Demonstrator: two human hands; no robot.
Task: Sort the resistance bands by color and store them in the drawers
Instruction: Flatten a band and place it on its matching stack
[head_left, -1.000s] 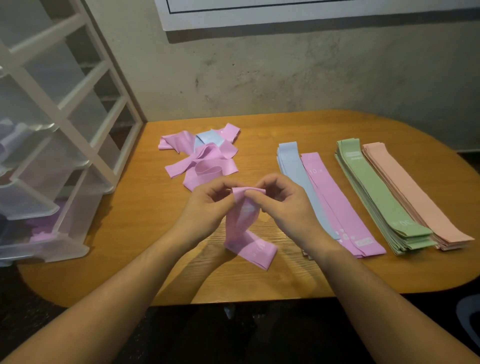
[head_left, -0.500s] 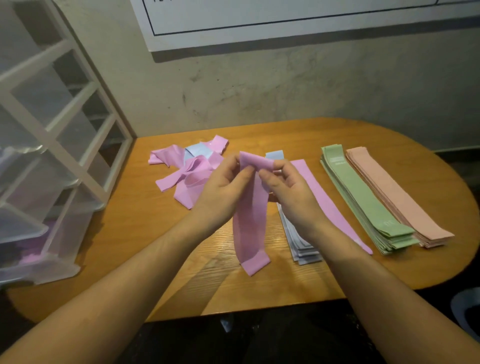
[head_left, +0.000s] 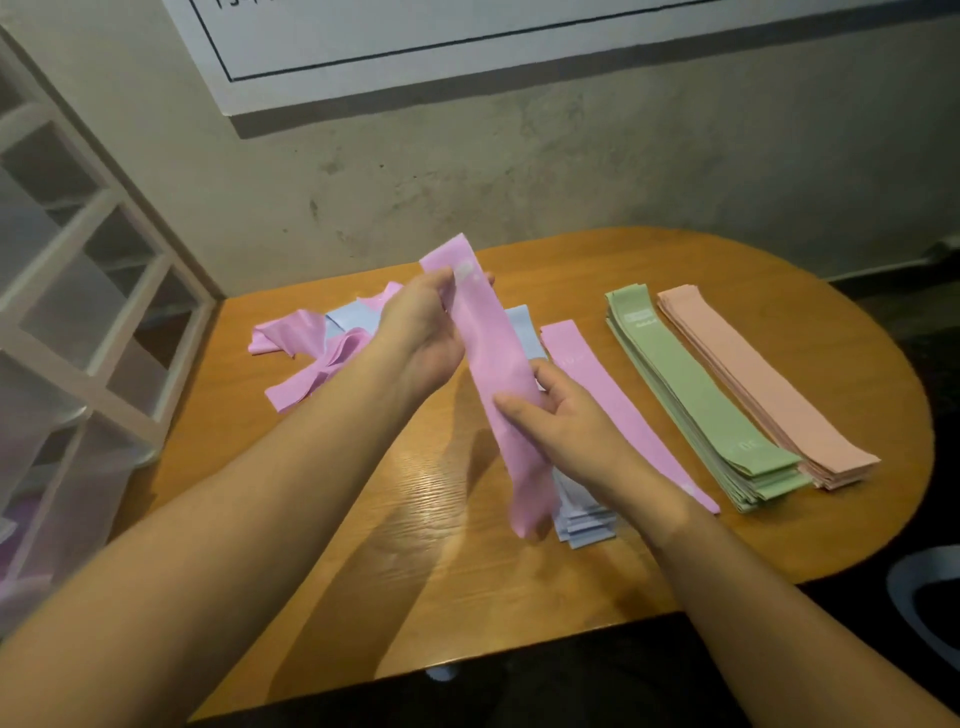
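Both hands hold one pink resistance band (head_left: 491, 364) stretched flat above the wooden table (head_left: 426, 561). My left hand (head_left: 421, 327) grips its upper end; my right hand (head_left: 556, 410) pinches its middle between thumb and fingers. Its lower end hangs over the light blue stack (head_left: 582, 522). To the right lie a flat pink band (head_left: 602, 395), a green stack (head_left: 696, 400) and a peach stack (head_left: 763, 384). An unsorted heap of pink and blue bands (head_left: 317, 353) lies at the back left.
A white-framed drawer unit with translucent drawers (head_left: 78, 364) stands at the left; pink bands show through a lower drawer (head_left: 21, 525). A grey wall with a white board (head_left: 467, 31) backs the table. A dark round object (head_left: 930, 597) is at the lower right.
The pink band has been pulled out straight: my left hand rose with its top end while my right hand slid down to its middle. The camera shifted, so the table sits lower in view.
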